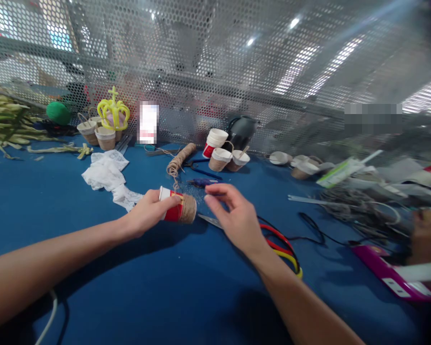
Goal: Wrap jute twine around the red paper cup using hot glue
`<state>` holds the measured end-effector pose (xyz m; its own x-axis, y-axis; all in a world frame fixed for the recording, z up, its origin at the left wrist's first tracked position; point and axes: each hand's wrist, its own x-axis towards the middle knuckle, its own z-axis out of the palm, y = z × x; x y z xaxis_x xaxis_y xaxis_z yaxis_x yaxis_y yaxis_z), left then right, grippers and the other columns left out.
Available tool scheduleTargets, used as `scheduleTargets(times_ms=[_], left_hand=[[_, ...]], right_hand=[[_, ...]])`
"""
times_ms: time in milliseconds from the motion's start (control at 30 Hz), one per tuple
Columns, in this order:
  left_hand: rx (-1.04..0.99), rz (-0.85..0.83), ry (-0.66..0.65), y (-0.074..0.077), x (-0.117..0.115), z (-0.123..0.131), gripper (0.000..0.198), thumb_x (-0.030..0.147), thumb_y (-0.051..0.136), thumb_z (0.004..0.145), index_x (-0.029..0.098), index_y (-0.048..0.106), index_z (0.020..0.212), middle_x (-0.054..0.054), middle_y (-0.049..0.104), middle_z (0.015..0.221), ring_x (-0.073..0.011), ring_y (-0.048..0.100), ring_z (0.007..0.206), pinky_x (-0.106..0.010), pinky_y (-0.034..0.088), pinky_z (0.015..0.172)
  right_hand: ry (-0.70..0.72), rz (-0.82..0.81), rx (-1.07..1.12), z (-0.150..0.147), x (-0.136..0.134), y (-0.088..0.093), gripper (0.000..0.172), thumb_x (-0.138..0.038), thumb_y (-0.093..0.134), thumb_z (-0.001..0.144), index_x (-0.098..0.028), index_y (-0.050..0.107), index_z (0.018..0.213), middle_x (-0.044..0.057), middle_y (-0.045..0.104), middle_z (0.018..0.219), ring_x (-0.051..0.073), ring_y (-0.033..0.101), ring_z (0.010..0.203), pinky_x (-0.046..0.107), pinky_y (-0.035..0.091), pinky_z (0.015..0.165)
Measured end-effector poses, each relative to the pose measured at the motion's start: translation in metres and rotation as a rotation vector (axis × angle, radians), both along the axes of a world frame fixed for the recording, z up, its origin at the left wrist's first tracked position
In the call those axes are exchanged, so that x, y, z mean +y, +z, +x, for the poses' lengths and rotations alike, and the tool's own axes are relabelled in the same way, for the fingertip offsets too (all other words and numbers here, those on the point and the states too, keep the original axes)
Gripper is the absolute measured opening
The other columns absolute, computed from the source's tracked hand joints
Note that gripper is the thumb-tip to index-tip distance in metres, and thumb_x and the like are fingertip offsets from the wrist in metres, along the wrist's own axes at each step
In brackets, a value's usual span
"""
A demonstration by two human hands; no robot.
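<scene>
My left hand [150,211] is wrapped round a paper cup [170,214], white and red, lying on its side in the air with brown twine [188,209] wound about its base end. A strand runs from the cup up to a skein of twine [181,158] behind it. Just right of the cup is my right hand [233,215], its fingers curled and the thumb slightly apart from the index finger; nothing shows between them. Beneath that hand lie scissors [210,220] with red, yellow and black handles, partly covered by the hand and wrist.
Twine-wrapped cups [221,159] stand behind, beside dark pliers [203,170] and a blue tool [204,182]. White cloth [106,172] lies at left, near a yellow crown [113,115]. On the right are a purple power strip [380,273], cables and another person's hand [427,235].
</scene>
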<state>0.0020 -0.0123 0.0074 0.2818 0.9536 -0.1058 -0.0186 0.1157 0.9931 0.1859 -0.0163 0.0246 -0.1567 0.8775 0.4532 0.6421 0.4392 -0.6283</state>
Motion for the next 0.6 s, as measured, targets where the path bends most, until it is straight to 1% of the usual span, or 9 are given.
scheduleTargets(times_ms=[67, 100, 133, 167, 233, 333, 400, 533, 600], left_hand=[[0.079, 0.041, -0.005, -0.004, 0.002, -0.001, 0.027, 0.038, 0.051, 0.069, 0.012, 0.056, 0.062, 0.002, 0.047, 0.049, -0.0089, 0.040, 0.046, -0.021, 0.028, 0.045], [0.116, 0.055, -0.016, -0.006, 0.003, -0.002, 0.028, 0.039, 0.049, 0.070, 0.012, 0.055, 0.063, 0.002, 0.045, 0.050, -0.0086, 0.038, 0.046, -0.022, 0.027, 0.045], [0.153, 0.070, -0.030, -0.007, 0.004, -0.002, 0.029, 0.039, 0.048, 0.071, 0.012, 0.055, 0.063, 0.003, 0.044, 0.050, -0.0083, 0.036, 0.046, -0.022, 0.026, 0.044], [0.191, 0.086, -0.047, -0.008, 0.005, -0.002, 0.029, 0.039, 0.046, 0.072, 0.012, 0.054, 0.063, 0.003, 0.042, 0.051, -0.0080, 0.034, 0.046, -0.022, 0.025, 0.044], [0.272, 0.117, -0.088, -0.010, 0.007, -0.002, 0.029, 0.039, 0.045, 0.073, 0.013, 0.051, 0.061, 0.004, 0.038, 0.050, -0.0076, 0.030, 0.047, -0.022, 0.023, 0.044], [0.370, 0.135, -0.150, -0.011, 0.008, -0.003, 0.029, 0.038, 0.043, 0.073, 0.014, 0.047, 0.057, 0.005, 0.033, 0.050, -0.0075, 0.027, 0.047, -0.022, 0.020, 0.043], [0.404, 0.135, -0.175, -0.010, 0.009, -0.004, 0.028, 0.038, 0.042, 0.073, 0.015, 0.046, 0.057, 0.005, 0.033, 0.050, -0.0076, 0.026, 0.047, -0.022, 0.020, 0.043], [0.458, 0.120, -0.175, -0.007, 0.010, -0.006, 0.028, 0.038, 0.041, 0.072, 0.016, 0.041, 0.054, 0.005, 0.032, 0.049, -0.0077, 0.026, 0.046, -0.023, 0.019, 0.043], [0.458, 0.092, -0.160, -0.005, 0.012, -0.007, 0.027, 0.038, 0.041, 0.071, 0.016, 0.041, 0.054, 0.005, 0.032, 0.049, -0.0075, 0.025, 0.045, -0.023, 0.019, 0.043]], right_hand=[[-0.245, -0.049, -0.120, 0.012, 0.012, 0.003, 0.024, -0.035, 0.046, 0.079, -0.015, 0.054, 0.091, 0.010, 0.059, 0.094, 0.020, 0.056, 0.084, 0.035, 0.043, 0.078], [-0.351, -0.117, -0.211, 0.019, 0.018, 0.003, 0.027, -0.035, 0.046, 0.078, -0.014, 0.054, 0.094, 0.012, 0.058, 0.099, 0.021, 0.055, 0.088, 0.036, 0.042, 0.079], [-0.384, -0.165, -0.248, 0.026, 0.025, 0.002, 0.029, -0.033, 0.049, 0.076, -0.011, 0.055, 0.095, 0.016, 0.056, 0.103, 0.025, 0.054, 0.092, 0.039, 0.040, 0.081], [-0.397, -0.205, -0.268, 0.032, 0.032, 0.001, 0.029, -0.030, 0.053, 0.073, -0.009, 0.057, 0.093, 0.018, 0.056, 0.103, 0.028, 0.053, 0.094, 0.040, 0.038, 0.081], [-0.395, -0.299, -0.288, 0.042, 0.045, -0.006, 0.024, -0.023, 0.059, 0.065, -0.009, 0.061, 0.084, 0.019, 0.060, 0.094, 0.031, 0.055, 0.091, 0.041, 0.038, 0.079], [-0.393, -0.398, -0.265, 0.049, 0.059, -0.017, 0.020, -0.016, 0.061, 0.056, -0.011, 0.063, 0.075, 0.015, 0.064, 0.082, 0.030, 0.057, 0.084, 0.037, 0.040, 0.074], [-0.394, -0.433, -0.216, 0.050, 0.063, -0.021, 0.020, -0.014, 0.060, 0.055, -0.012, 0.063, 0.075, 0.012, 0.064, 0.078, 0.028, 0.058, 0.081, 0.033, 0.040, 0.071], [-0.364, -0.501, -0.039, 0.048, 0.057, -0.015, 0.024, -0.014, 0.052, 0.059, -0.010, 0.061, 0.081, 0.007, 0.060, 0.060, 0.021, 0.057, 0.064, 0.029, 0.040, 0.057], [-0.314, -0.523, 0.091, 0.047, 0.049, -0.006, 0.028, -0.015, 0.048, 0.063, -0.010, 0.059, 0.088, 0.006, 0.059, 0.062, 0.016, 0.055, 0.057, 0.025, 0.039, 0.051]])
